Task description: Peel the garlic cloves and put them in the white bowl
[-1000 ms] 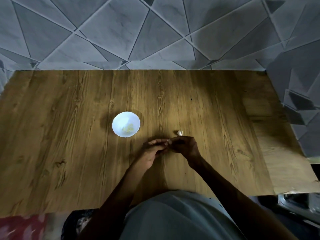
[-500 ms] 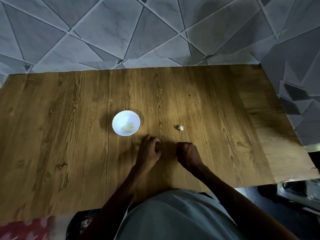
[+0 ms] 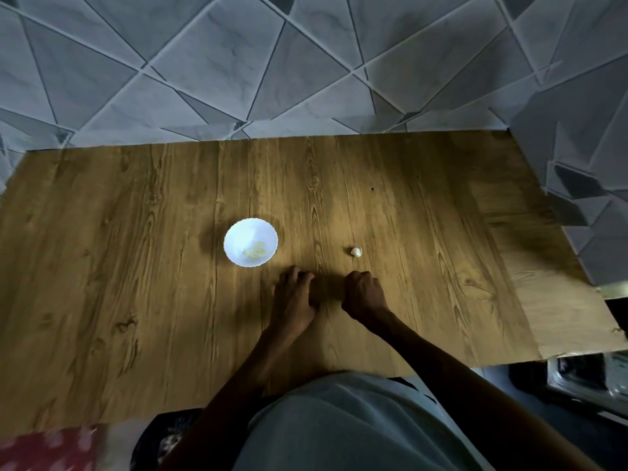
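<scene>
Newly parted left hand [image 3: 294,294], right hand [image 3: 363,294], garlic clove [image 3: 356,251], white bowl [image 3: 243,232]

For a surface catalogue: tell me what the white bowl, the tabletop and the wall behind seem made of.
White bowl: smooth, even white with a scalloped rim, likely ceramic or opal glass, possibly plastic. Tabletop: matte wood grain with knots and plank seams; perhaps laminate or printed sheet, not surely solid wood. Wall: grey marble-veined tiles with pale joints, probably ceramic.

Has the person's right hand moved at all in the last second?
Yes. The right hand has drawn back toward the person, away from the loose garlic clove, and parted from the left hand.
</scene>
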Demonstrator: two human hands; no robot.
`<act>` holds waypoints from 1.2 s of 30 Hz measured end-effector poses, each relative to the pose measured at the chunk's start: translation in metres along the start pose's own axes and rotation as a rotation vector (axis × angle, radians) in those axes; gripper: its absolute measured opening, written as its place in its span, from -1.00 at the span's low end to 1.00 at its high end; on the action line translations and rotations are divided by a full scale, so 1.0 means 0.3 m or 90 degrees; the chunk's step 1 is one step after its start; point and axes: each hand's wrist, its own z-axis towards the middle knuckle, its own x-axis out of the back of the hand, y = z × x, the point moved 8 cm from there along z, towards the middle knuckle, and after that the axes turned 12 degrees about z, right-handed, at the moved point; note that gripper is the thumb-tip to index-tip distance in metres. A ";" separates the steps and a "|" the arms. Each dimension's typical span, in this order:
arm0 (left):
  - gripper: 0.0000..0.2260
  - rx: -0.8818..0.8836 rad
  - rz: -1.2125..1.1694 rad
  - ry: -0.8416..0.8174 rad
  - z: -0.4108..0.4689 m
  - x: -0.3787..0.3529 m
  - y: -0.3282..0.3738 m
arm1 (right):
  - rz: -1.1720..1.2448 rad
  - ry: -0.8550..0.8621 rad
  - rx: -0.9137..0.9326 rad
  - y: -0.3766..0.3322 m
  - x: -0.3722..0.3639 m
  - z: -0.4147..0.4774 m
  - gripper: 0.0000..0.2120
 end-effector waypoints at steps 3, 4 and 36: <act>-0.56 0.007 -0.096 -0.005 0.006 0.004 0.007 | 0.010 0.005 0.014 -0.002 0.004 0.001 -0.79; -0.63 0.009 -0.163 -0.005 0.007 0.007 0.012 | 0.031 0.005 0.014 0.007 0.008 0.005 -0.81; -0.87 0.488 -1.166 -0.278 -0.126 -0.051 0.131 | 0.344 0.111 0.262 -0.075 0.178 -0.123 -0.70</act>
